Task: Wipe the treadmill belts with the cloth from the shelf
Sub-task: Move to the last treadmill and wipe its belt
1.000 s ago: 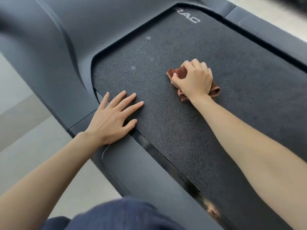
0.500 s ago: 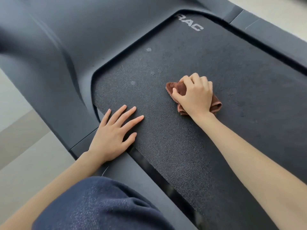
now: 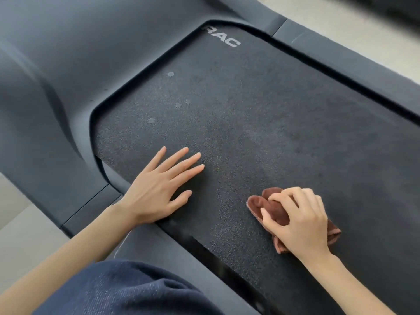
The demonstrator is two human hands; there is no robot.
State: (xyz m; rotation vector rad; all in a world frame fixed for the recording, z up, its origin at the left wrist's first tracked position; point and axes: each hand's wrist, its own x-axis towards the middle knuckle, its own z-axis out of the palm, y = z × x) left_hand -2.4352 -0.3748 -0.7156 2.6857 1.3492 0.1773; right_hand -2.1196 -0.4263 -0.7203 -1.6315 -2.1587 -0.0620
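Stage: the wiping is under way; the cloth (image 3: 271, 211) is off the shelf and working on the belt (image 3: 261, 123).
Cloth: it is lying bunched on the belt, toward the near end and about midway across, touching the surface.
Right hand (image 3: 302, 221): it is gripping the cloth with fingers curled over the bunch and is pressing it down onto the belt.
Left hand (image 3: 159, 192): it is resting flat with fingers straight and spread, holding nothing, bracing at the belt's left edge where the belt meets the rail (image 3: 145, 244).
Done so far: hard to judge; the middle of the belt is looking evenly dark, but no clear wiped track is showing.
Left to do: pale spots (image 3: 170, 74) are sitting near the far left corner, below the lettering (image 3: 223, 39), so that area is likely waiting for a pass. The task speaks of more than one belt and only this one is showing.
Change, cloth: compared with a second ago, the right hand is drawing the cloth back from the middle of the belt toward the near end; it is now level with the left wrist rather than beyond the left fingertips.
Change, left hand: it is staying planted at the same left edge.
Change, view: a knee (image 3: 127, 289) in dark blue cloth is filling more of the near left.
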